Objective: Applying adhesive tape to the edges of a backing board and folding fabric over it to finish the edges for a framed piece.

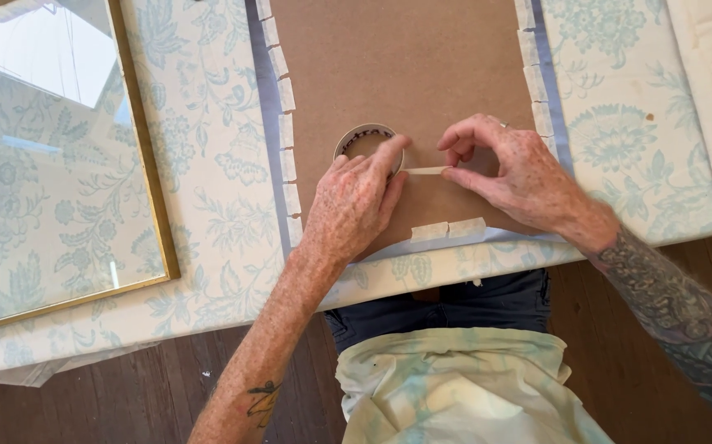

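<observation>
Gold-framed glass [149, 164] lies far left on the bench [208, 247]. Your left hand [354, 201] grips the tape roll [364, 141] on the brown backing board [405, 66]. A short tape strip [426, 171] spans to your right hand [510, 171], pinched between thumb and forefinger.

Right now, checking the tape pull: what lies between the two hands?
Head view: a short tape strip spans from left hand to right hand.
</observation>
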